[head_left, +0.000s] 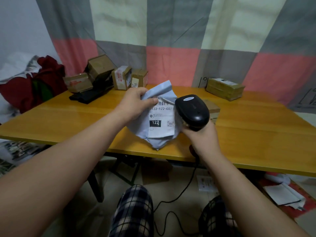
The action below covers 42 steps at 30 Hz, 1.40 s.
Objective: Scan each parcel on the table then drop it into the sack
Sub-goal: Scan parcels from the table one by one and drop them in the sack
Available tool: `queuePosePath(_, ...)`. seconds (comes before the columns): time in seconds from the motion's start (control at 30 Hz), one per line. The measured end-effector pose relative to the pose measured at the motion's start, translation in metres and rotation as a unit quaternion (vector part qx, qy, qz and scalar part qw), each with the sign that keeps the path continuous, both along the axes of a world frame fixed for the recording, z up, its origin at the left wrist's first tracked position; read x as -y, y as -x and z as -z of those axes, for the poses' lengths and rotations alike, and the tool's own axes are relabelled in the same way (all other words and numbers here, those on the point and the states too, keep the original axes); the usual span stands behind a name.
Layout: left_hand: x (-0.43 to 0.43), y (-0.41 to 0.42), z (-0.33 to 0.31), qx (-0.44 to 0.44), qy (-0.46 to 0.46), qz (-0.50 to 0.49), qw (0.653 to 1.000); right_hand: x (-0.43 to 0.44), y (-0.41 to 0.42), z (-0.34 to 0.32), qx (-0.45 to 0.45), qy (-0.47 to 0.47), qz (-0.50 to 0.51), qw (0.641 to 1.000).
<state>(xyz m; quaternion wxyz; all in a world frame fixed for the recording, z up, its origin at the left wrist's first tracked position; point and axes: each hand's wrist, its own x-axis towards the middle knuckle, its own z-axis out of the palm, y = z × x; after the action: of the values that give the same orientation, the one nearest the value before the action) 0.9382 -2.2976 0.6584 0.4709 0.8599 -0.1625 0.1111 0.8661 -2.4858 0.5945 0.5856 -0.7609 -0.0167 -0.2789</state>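
Fingers (150, 101) of the left hand (135, 103) are curled over the top edge of a pale blue mailer parcel (159, 140) and pinch it. They hold it upright above the near part of the surface (68, 120), with the label facing the camera. Whether its lower end touches the wood cannot be confirmed. The right hand (201, 134) is wrapped round the handle of a black scanner (192, 111). The scanner head sits just beside the parcel's right edge, level with the barcode on the white label (161, 120).

Status, as judged: this parcel is at the scanning step and has not yet been dropped. Several items appear to be left:
- a tilted brown box (100, 66) at the back left
- a flat carton (77, 82) below it
- two small taped boxes (120, 76) (139, 77)
- a wide carton (224, 88) at the back right
- a low box (212, 108) partly behind the scanner

How many parcels are already done cannot be established.

Limits of view:
- No sack can be identified with certainty. A red cloth bundle (25, 89) lies off the left end of the surface, and its purpose is unclear.
- The scanner's window and any beam face away, so a completed read cannot be verified.
- The right-hand fingers are mostly hidden behind the handle.
- The small print on the label is too blurred to read.
- A dark flat object (90, 96) under the tilted box is indistinct.
- The scanner cable (179, 194) runs to the floor and leaves the picture at the bottom edge.
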Motion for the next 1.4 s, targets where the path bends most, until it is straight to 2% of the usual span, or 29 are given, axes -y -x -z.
queuePosePath(0.1, 0.001, -0.008, 0.004, 0.051, -0.029, -0.04, 0.997, 0.002, 0.006, 0.002, -0.016, 0.01, -0.003, 1.0)
queuePosePath(0.2, -0.005, -0.011, 0.009, 0.067, -0.003, -0.052, 0.996, -0.006, 0.016, 0.012, -0.052, 0.011, -0.031, 0.998)
queuePosePath(0.33, -0.018, -0.019, 0.012, 0.08, 0.0, -0.066, 0.995, -0.018, 0.018, 0.021, -0.052, -0.006, -0.049, 0.997)
queuePosePath(0.53, -0.043, -0.027, 0.015, 0.033, 0.032, -0.05, 0.998, -0.034, 0.014, 0.018, -0.038, -0.01, -0.066, 0.997)
queuePosePath(0.7, -0.057, -0.027, 0.018, 0.024, 0.078, -0.083, 0.993, -0.041, 0.012, 0.013, -0.025, 0.015, -0.077, 0.997)
queuePosePath(0.97, -0.059, -0.022, 0.017, 0.022, 0.073, -0.076, 0.994, -0.048, 0.017, 0.008, 0.0, 0.083, -0.083, 0.993)
queuePosePath(1.13, -0.067, -0.021, 0.019, 0.064, 0.016, -0.099, 0.993, -0.047, 0.019, 0.011, 0.009, 0.12, -0.07, 0.99)
queuePosePath(1.4, -0.08, -0.016, 0.022, 0.076, 0.009, -0.115, 0.99, -0.054, 0.021, 0.014, 0.033, 0.112, -0.073, 0.99)
